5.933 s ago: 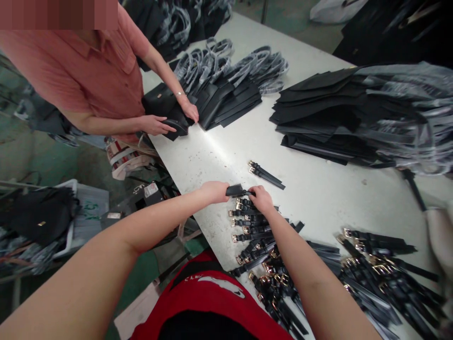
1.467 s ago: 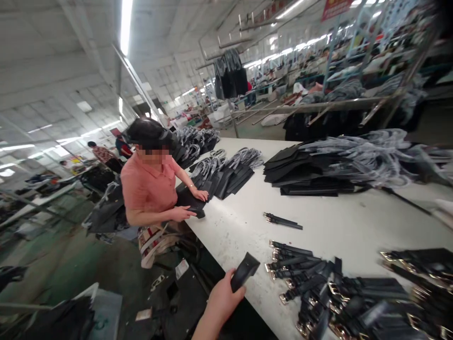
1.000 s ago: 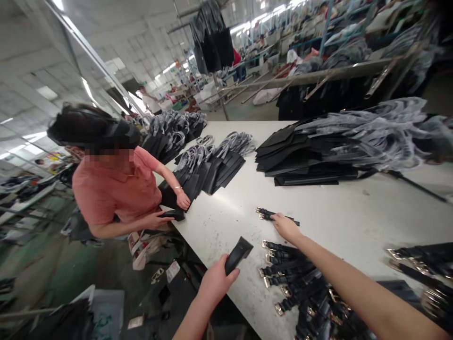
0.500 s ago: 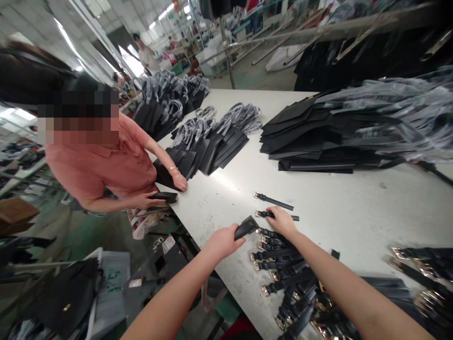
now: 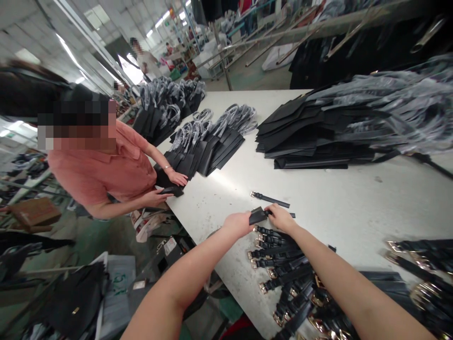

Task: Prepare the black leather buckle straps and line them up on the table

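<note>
My left hand (image 5: 239, 224) is closed around a dark, flat-ended black piece (image 5: 257, 216); its kind is not clear. The piece reaches to the fingers of my right hand (image 5: 281, 217), which pinch a short black buckle strap (image 5: 293, 215) on the table. The strap's tail shows right of the fingers, while its buckle end is hidden. Just beyond lies another black buckle strap (image 5: 270, 199) with a gold-coloured buckle. On the near side, a row and heap of buckle straps (image 5: 283, 261) spreads beneath my right forearm.
The white table (image 5: 354, 203) bears stacked black panels with plastic-wrapped handles (image 5: 300, 127) at the back right. Similar wrapped pieces (image 5: 212, 146) lie farther left. More buckle straps (image 5: 417, 250) lie at the right. A co-worker in a salmon-coloured shirt (image 5: 102, 170) stands left, holding a black piece (image 5: 173, 191).
My left hand has moved right and up, bringing the black piece against the strap by my right fingers. The co-worker's hands have shifted slightly, and one now lies flatter. The view has shifted a little.
</note>
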`<state>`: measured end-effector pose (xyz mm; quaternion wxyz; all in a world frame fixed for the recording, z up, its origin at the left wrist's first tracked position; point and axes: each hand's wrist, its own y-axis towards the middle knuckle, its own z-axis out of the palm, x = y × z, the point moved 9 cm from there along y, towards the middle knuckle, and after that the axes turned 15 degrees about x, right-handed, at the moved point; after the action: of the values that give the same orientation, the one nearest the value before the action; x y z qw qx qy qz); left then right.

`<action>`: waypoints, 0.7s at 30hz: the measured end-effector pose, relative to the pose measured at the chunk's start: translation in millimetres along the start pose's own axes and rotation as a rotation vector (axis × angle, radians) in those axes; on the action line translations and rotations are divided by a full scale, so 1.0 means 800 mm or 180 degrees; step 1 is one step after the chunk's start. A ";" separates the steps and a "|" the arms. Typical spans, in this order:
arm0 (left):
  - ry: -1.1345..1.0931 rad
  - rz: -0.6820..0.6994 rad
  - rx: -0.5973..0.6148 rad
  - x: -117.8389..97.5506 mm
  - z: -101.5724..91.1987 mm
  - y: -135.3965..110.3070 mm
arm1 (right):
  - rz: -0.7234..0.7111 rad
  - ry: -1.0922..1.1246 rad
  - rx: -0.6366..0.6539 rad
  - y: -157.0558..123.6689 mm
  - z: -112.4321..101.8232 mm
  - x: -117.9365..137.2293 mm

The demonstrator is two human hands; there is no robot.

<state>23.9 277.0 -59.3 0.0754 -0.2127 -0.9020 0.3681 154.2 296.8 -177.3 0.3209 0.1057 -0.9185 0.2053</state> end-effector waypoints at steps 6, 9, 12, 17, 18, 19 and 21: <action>0.0103 -0.0093 -0.0013 0.009 -0.005 -0.006 | -0.0001 0.0072 0.0005 -0.003 -0.006 0.004; 0.0120 -0.0101 -0.0025 0.010 -0.005 -0.006 | 0.0076 0.0107 0.0040 -0.003 -0.007 0.001; 0.0097 -0.0043 -0.0027 0.010 -0.004 -0.008 | 0.0077 0.0052 0.0009 0.001 -0.003 0.001; -0.0079 -0.0029 -0.0036 0.009 -0.005 -0.007 | 0.0082 0.0061 0.0068 -0.001 -0.008 0.010; -0.0130 -0.0067 -0.0011 0.012 -0.005 -0.008 | 0.0110 0.0150 0.0107 -0.005 -0.019 0.012; -0.0185 -0.0094 -0.0003 0.015 -0.004 -0.010 | 0.0140 0.0266 0.0062 -0.011 -0.038 0.015; -0.0294 -0.0130 -0.0013 0.025 -0.002 -0.019 | 0.0031 0.0545 -0.0446 -0.028 -0.100 0.027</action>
<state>1.1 277.1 -47.8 0.0408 -0.1773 -0.9094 0.3741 188.6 311.0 -100.0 0.4039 0.0607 -0.9003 0.1504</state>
